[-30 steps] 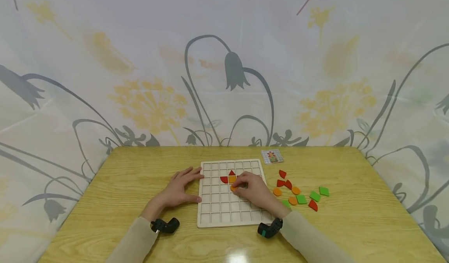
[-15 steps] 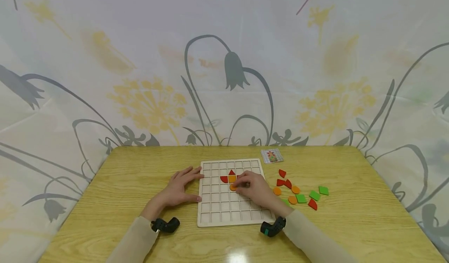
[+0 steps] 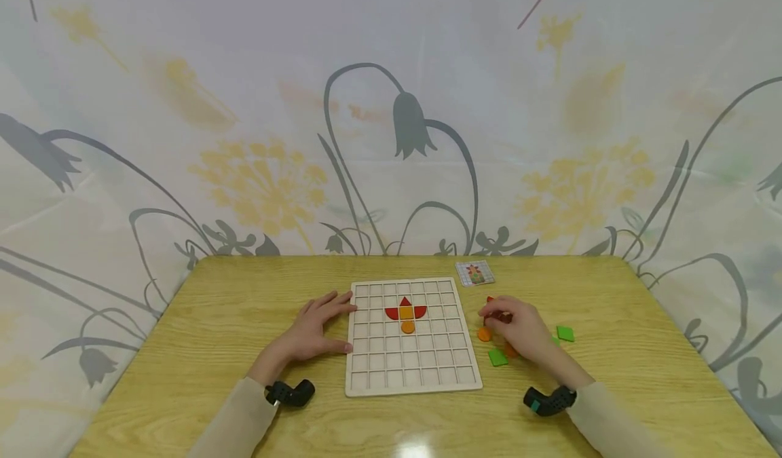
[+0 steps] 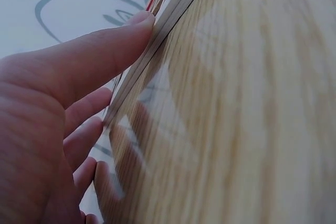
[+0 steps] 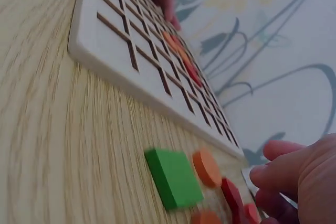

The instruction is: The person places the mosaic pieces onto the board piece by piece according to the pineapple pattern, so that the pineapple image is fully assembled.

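Observation:
A white gridded board (image 3: 415, 359) lies on the table. Set in its cells are a red triangle (image 3: 405, 302), an orange square (image 3: 406, 313), a red quarter-circle piece (image 3: 392, 313) on each side of the square, and an orange disc (image 3: 407, 327) below it. My left hand (image 3: 314, 329) touches the board's left edge with thumb and spread fingertips. To the right of the board, my right hand (image 3: 519, 326) hovers over loose pieces, fingers loosely bent, with no piece seen between them. Nearby lie an orange disc (image 5: 207, 167), a green tile (image 5: 174, 178) and red pieces (image 5: 233, 198), some partly hidden by this hand.
A picture card (image 3: 474, 273) showing a flower pattern lies behind the board, to its right. Another green tile (image 3: 565, 334) is beyond the right hand. A patterned curtain (image 3: 366, 119) hangs along the table's back edge.
My right hand has left the orange disc in the cell below the square and moved right, over the loose pieces. My left hand stays at the board's edge.

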`<action>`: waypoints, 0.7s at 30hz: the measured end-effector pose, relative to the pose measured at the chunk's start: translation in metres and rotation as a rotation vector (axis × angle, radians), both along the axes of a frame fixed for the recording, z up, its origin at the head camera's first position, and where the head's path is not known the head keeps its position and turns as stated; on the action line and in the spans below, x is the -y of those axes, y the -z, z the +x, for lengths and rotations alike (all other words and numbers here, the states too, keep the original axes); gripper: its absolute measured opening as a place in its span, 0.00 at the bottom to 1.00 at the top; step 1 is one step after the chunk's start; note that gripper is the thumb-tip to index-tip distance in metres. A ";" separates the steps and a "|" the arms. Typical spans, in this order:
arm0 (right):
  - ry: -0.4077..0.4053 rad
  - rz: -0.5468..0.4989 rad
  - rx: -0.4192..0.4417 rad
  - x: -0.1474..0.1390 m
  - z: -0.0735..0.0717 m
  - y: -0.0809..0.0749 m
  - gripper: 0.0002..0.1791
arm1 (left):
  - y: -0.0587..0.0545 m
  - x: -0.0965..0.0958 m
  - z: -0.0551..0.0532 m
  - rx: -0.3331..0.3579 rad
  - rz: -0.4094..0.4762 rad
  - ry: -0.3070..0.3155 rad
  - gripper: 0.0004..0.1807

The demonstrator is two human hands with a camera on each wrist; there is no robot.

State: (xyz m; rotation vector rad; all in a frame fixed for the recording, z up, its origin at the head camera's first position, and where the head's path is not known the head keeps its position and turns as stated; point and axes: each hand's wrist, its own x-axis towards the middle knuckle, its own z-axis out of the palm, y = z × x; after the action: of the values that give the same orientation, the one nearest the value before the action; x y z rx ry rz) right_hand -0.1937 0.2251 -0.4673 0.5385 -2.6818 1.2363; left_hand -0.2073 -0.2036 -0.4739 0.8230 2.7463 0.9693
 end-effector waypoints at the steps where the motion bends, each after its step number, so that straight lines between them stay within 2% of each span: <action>1: 0.017 0.005 -0.016 -0.009 0.002 0.000 0.09 | 0.000 0.000 0.000 0.000 0.000 0.001 0.40; 6: 0.093 0.042 -0.026 -0.050 0.013 -0.003 0.07 | -0.001 0.000 0.000 -0.002 0.006 0.011 0.40; 11: 0.112 0.122 -0.032 -0.074 0.023 -0.008 0.07 | 0.001 0.001 -0.001 0.002 0.005 0.009 0.40; 16: 0.086 0.174 -0.027 -0.082 0.025 -0.007 0.08 | 0.001 0.002 -0.001 -0.001 0.001 0.005 0.40; 21: 0.076 0.187 -0.018 -0.073 0.019 -0.003 0.09 | 0.001 0.001 0.000 -0.002 -0.001 0.009 0.40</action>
State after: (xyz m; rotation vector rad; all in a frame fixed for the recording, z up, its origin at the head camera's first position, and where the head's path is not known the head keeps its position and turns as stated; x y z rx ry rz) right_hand -0.1750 0.2982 -0.4647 0.4626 -2.7915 0.9624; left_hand -0.2076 -0.2047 -0.4744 0.8358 2.7416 0.9666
